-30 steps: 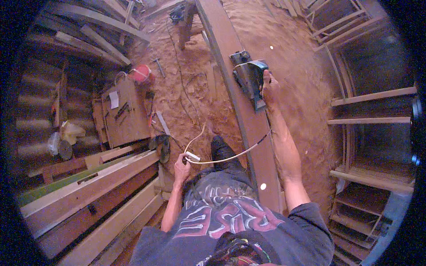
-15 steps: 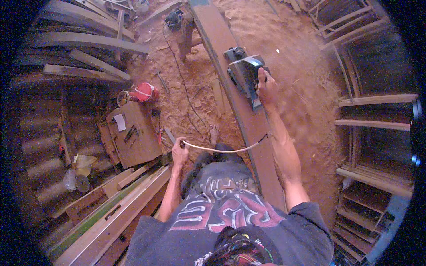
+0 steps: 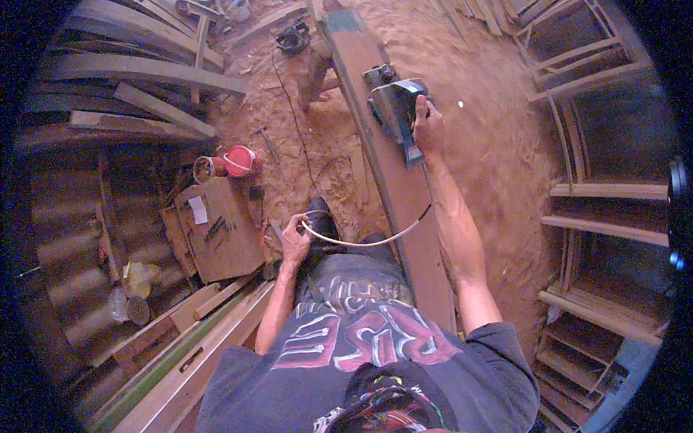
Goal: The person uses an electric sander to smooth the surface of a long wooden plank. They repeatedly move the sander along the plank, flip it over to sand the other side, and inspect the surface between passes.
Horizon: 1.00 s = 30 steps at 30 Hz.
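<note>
A dark electric hand planer (image 3: 393,108) rests on a long brown wooden plank (image 3: 422,238), which stretches away from me. My right hand (image 3: 429,130) is closed around the planer's rear handle. From the planer's side, a pale cord (image 3: 368,244) with a dark sleeve bows across in front of my body. Its other part is pinched in the fingers of my left hand (image 3: 295,238), beside my dark-clothed leg. The planer's underside is hidden against the wood.
A wooden trestle (image 3: 315,76) stands under the plank's far part, near another corded power tool (image 3: 292,37). At left are a red bucket (image 3: 240,162), a wooden box (image 3: 224,242) and stacked timber (image 3: 144,72). Wooden frames (image 3: 606,206) stand at right. Shavings cover the floor (image 3: 491,173).
My right hand and the planer have moved farther along the plank, toward its far end. My left hand still holds the cord. A leg has come forward beside it; the view has shifted forward.
</note>
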Motion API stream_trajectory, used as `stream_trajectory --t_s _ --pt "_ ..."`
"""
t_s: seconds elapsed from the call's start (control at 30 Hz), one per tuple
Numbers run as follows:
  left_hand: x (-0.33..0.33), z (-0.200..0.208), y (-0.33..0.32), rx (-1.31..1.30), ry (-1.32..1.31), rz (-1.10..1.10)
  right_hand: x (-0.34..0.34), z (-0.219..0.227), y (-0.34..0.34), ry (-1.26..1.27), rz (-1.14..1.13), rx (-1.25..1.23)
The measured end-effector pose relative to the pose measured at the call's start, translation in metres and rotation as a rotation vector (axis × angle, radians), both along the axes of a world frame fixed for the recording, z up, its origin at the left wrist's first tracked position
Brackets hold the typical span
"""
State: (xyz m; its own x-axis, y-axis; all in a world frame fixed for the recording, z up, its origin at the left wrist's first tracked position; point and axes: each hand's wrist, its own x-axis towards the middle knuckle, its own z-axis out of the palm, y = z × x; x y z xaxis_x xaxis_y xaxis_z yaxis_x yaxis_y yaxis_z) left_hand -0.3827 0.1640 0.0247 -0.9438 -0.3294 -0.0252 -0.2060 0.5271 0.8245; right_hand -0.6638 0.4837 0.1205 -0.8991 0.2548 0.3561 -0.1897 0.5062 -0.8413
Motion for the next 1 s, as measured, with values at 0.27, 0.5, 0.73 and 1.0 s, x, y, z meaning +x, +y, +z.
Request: stream_trajectory --t_s 0.27,0.5,0.73,1.0 --pt "-0.009 -0.007 0.005 -0.028 -0.043 -0.054 -0.013 -0.003 0.005 -0.021 0.011 -0.055" --pt "-0.003 -0.003 0.001 -0.064 -0.043 -0.029 -0.024 0.010 -0.009 -0.114 0.100 -0.081" --pt "0.022 -0.042 0.029 -0.037 -0.025 -0.064 -0.047 0.036 0.017 -0.071 0.004 0.025" --pt "0.108 -0.086 0.061 -0.073 -0.013 -0.095 0.073 -0.031 0.069 -0.084 0.032 -0.028"
